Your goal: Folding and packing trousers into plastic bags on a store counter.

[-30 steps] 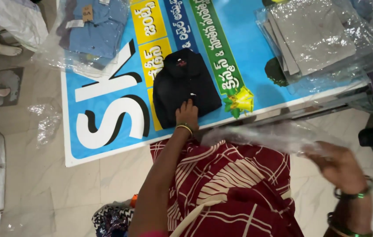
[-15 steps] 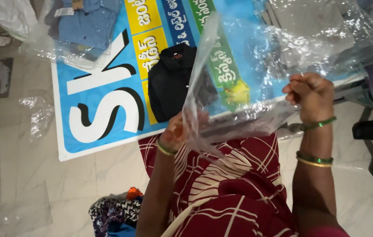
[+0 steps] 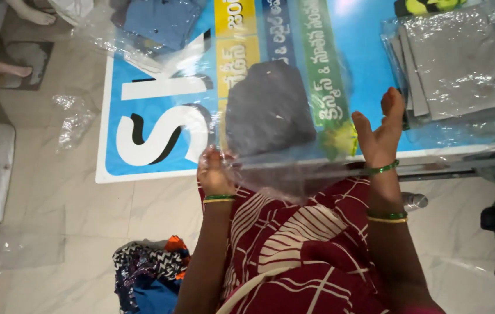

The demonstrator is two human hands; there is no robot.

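Left hand [image 3: 215, 171] pinches the clear plastic bag [image 3: 282, 116], right hand [image 3: 378, 131] spread at its edge; the bag's long axis runs crosswise above the folded black garment [image 3: 268, 110].

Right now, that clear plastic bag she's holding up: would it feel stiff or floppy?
Probably floppy: the clear plastic bag sags and creases between her left hand and right hand. Likely very light, being thin enough to show the dark folded garment through it. Its glossy film may be slippery.

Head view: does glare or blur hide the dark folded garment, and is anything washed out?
Head view: the clear plastic bag held by the left hand and right hand veils the dark folded garment, leaving it grey and hazy; glare whitens the wrapped grey stack; the hands look sharp.
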